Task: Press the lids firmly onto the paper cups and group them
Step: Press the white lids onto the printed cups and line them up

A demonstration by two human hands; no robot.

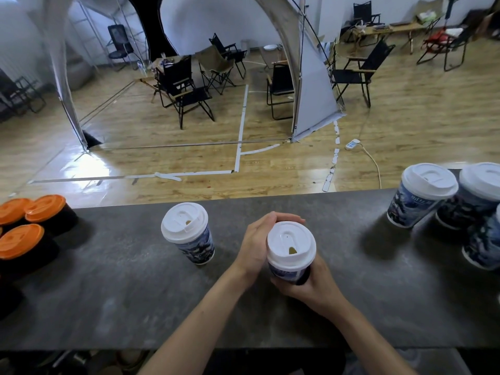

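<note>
Centre and 3 o'clock: white lids (290, 243) on cups (198, 249) printed dark blue and white. At 9 o'clock, orange lids (44, 208) on black cups (63, 217). Surface (135, 293) mottled dark grey; floor (405, 117) tan woodgrain, white tape lines (240, 136).

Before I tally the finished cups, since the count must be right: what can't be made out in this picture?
- Head view: white-lidded cups at right, cut off by the frame edge; number unclear.
- Head view: orange-lidded cups at left, cut off likewise.
- Head view: held cup, rim seal and base hidden by its lid, left hand and right hand.
</note>
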